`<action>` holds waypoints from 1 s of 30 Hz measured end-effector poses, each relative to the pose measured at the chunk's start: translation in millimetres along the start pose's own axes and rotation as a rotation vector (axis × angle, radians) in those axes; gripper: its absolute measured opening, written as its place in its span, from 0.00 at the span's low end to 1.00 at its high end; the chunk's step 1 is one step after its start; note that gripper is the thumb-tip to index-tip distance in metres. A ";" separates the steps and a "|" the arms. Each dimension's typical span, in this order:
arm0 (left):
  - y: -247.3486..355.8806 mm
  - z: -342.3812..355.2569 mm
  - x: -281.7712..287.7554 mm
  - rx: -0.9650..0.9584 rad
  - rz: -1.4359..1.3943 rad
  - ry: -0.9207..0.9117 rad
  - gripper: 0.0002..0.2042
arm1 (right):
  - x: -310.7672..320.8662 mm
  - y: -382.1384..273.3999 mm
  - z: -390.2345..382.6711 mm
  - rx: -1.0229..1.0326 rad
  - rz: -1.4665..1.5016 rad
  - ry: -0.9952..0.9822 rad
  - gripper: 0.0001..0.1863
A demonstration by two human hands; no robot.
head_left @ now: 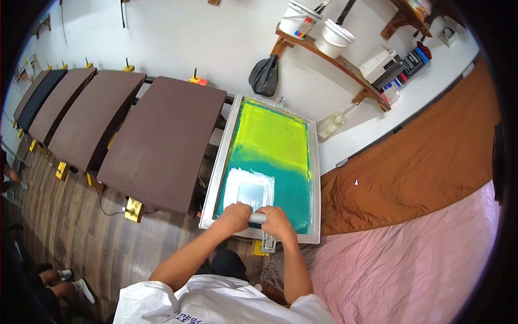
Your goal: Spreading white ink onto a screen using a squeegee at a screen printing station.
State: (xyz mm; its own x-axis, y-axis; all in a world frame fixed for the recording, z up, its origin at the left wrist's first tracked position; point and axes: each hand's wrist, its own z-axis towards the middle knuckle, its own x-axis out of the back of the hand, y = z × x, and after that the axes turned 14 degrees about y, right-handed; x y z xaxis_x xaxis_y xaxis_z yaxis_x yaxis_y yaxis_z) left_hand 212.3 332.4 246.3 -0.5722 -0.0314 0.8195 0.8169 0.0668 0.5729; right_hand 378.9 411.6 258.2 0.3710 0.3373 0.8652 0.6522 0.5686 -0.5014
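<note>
A screen printing frame (217, 178) with a pale metal border lies in front of me. Yellow-green ink (274, 132) covers its far part, teal shows on the near part, and a white-edged stencil area (251, 190) sits near its close end. Both hands are closed round the grey bar of a squeegee (258, 217) above the frame's near end. My left hand (236, 217) grips its left part and my right hand (277, 222) its right part. The squeegee's lower edge is hidden behind my hands. Just below my right hand is a metal clamp (268, 243) on the frame's near edge.
Left of the frame runs a row of boards in dark brown fabric (162, 140), with yellow brackets (134, 209). A wooden shelf (337, 67) bears white buckets (334, 39); a black bag (264, 75) hangs beside it. Brown sheeting (399, 156) and pink sheeting (404, 259) lie right. People's legs (65, 289) show lower left.
</note>
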 end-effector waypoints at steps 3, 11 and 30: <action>-10.5 41.3 14.0 0.070 0.054 -0.101 0.09 | 4.9 18.1 46.7 0.072 -0.024 -0.136 0.17; -19.3 -0.9 -34.8 -0.150 -0.099 0.436 0.22 | -29.6 10.8 3.1 0.026 -0.002 0.236 0.28; -8.3 -22.0 -21.9 -0.101 -0.096 0.322 0.27 | -37.4 3.2 -20.4 0.163 -0.011 0.301 0.22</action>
State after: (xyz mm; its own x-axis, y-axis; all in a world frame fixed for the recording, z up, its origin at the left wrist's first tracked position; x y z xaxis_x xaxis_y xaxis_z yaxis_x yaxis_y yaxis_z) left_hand 219.6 310.5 223.8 -0.6077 -0.3472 0.7142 0.7726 -0.0504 0.6329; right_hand 380.6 385.5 224.4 0.5589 0.1074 0.8223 0.5522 0.6915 -0.4657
